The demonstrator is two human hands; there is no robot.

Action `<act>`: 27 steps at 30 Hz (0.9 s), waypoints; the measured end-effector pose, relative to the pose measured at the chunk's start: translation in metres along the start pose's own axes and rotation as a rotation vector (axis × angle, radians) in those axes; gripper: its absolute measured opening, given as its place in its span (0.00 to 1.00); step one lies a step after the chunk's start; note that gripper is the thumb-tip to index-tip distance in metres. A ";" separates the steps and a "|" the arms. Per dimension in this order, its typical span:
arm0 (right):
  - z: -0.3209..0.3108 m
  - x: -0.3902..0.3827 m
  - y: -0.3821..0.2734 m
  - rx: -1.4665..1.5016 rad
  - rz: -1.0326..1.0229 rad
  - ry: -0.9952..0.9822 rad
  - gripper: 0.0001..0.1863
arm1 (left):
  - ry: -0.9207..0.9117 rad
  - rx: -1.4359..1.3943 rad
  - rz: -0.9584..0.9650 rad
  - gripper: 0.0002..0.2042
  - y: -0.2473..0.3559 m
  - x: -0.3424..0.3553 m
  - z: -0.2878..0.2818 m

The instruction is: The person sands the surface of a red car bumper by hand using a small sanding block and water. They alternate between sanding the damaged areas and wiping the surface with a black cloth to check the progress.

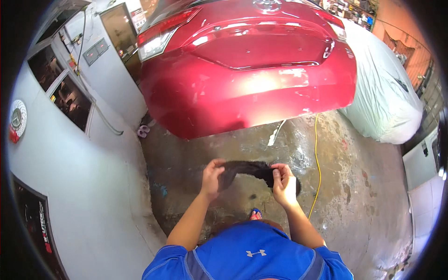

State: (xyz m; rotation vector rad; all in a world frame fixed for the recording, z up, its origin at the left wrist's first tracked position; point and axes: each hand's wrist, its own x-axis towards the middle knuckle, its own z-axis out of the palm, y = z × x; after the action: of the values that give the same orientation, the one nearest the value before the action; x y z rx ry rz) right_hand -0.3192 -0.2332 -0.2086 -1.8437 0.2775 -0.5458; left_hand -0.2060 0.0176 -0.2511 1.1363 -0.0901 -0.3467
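Between my hands a dark, fuzzy-edged cloth [247, 167] is stretched over the floor and sags a little. My left hand [213, 178] pinches one end, and part of the cloth hangs down beside it, smeared by motion. My right hand [283, 185] grips the other end with the thumb on top, and a dark corner sticks out past it. Ahead of my hands, and apart from them, stands the rear of a red car [252, 88], with glossy reflections and pale patches along its bumper.
A yellow hose or cord [318, 163] runs along the stained concrete floor [354, 186] to my right. A pale covered vehicle [380, 93] stands at the far right. A grey-white wall [88, 172] rises on my left, with pink slippers [143, 131] at its foot.
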 end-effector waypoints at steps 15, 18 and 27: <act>0.161 0.149 -0.194 0.605 -0.515 -0.344 0.10 | 0.567 0.888 1.705 0.30 0.162 0.087 -0.010; 0.206 0.177 -0.197 0.252 -0.540 -0.530 0.08 | 0.553 1.032 1.244 0.35 0.106 0.127 -0.059; 0.199 0.178 -0.126 -0.208 -0.580 -0.173 0.18 | 0.784 1.650 0.836 0.46 0.248 0.260 -0.079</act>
State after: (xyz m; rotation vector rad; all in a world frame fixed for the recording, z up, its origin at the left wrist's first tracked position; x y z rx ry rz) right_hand -0.0757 -0.1054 -0.1005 -2.1628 -0.3436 -0.7659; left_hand 0.1141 0.0968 -0.0884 2.5929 -0.1476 1.1780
